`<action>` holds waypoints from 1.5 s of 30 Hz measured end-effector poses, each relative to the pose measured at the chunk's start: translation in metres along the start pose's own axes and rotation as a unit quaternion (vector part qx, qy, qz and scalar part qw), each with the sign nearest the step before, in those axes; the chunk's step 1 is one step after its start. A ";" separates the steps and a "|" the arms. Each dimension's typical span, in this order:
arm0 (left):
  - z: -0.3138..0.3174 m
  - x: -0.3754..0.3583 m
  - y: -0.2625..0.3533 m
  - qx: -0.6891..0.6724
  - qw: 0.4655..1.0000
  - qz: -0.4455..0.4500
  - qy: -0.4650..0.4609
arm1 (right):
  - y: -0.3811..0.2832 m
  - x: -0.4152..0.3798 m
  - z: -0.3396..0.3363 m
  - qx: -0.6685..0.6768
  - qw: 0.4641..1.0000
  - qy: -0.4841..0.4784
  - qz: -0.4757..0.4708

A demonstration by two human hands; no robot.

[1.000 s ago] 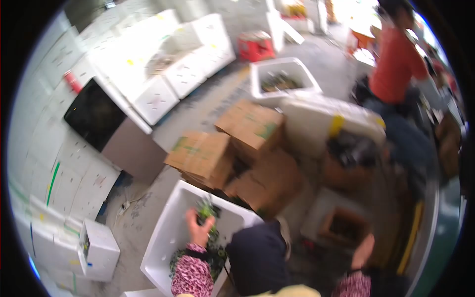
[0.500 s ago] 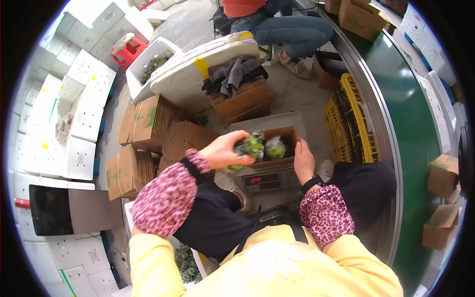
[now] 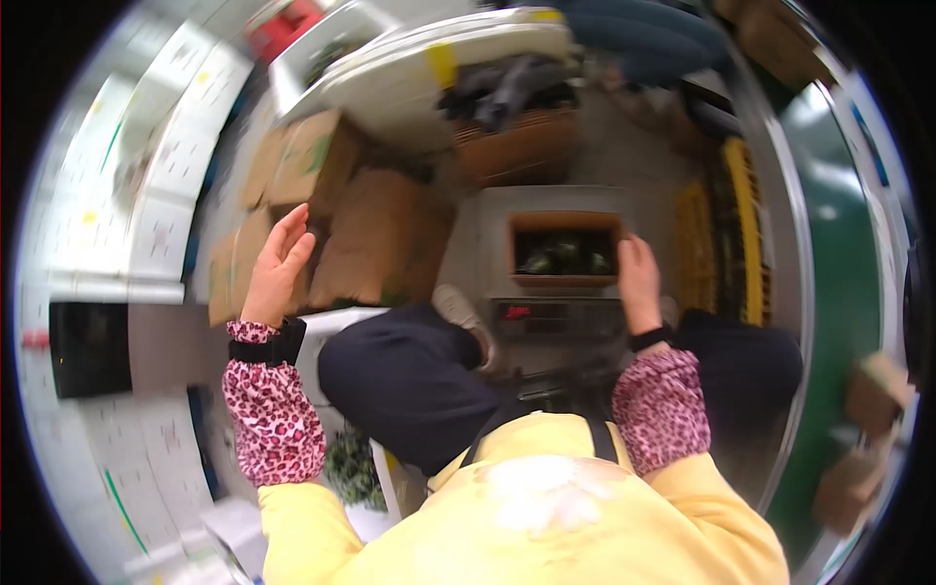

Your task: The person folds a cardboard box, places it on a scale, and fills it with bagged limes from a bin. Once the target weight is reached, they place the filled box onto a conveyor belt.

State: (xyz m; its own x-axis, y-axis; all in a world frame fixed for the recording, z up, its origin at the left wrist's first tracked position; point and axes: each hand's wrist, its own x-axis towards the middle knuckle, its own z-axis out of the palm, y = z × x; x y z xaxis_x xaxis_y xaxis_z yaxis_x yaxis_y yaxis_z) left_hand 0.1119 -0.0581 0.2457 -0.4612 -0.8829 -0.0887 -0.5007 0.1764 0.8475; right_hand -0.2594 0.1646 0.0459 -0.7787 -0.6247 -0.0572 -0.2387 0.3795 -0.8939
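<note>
Far left: stacked white foam boxes (image 3: 168,234); below them, a flat black-and-grey panel (image 3: 90,349).

Left hand (image 3: 276,273): raised, fingers loosely extended, thumb apart, holding nothing. In view it overlaps stacked brown cardboard (image 3: 375,239); any contact cannot be judged. Below the wrist, partly behind the sleeve and a dark trouser leg: a white foam tub (image 3: 330,325) containing dark green leafy produce (image 3: 353,468).

Centre: an open-topped, rectangular brown cardboard box (image 3: 564,281) on a pale scale platform (image 3: 495,226). Inside it lies green produce (image 3: 558,259), blurred and shadowed, count not readable. Just nearer the wearer, a dark scale panel (image 3: 556,316) with lit red digits, illegible.

Right hand (image 3: 641,283): at the box's right wall, fingers extended; cannot tell whether it grips the wall or only rests there.

Further right: a yellow plastic crate (image 3: 749,234), then a smooth green surface (image 3: 827,322) behind a metal rail.
</note>
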 end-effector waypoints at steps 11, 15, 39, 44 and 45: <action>-0.016 -0.267 -0.318 0.171 0.864 -0.468 0.072 | 0.034 0.043 -0.022 0.119 0.985 -0.047 0.113; 0.015 -0.259 -0.340 0.174 0.883 -0.431 0.063 | 0.017 0.043 -0.043 0.103 0.986 -0.043 0.121; 0.012 -0.184 -0.251 -0.087 0.884 -0.291 0.356 | -0.061 -0.007 -0.015 0.071 0.996 -0.016 0.057; -0.027 -0.128 -0.111 0.036 0.914 -0.023 0.405 | -0.057 -0.007 -0.028 0.115 0.992 -0.024 0.053; -0.024 -0.114 -0.076 0.055 0.918 0.061 0.387 | -0.056 -0.008 -0.029 0.124 0.991 -0.022 0.052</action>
State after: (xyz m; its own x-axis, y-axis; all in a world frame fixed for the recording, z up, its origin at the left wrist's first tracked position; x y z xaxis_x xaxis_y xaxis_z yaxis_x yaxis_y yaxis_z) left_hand 0.2201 0.0184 0.2046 0.1186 -0.8913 0.4377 -0.5714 0.2993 0.7642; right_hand -0.2570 0.1683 0.1089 -0.7645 -0.6220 -0.1693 -0.0038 0.2670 -0.9637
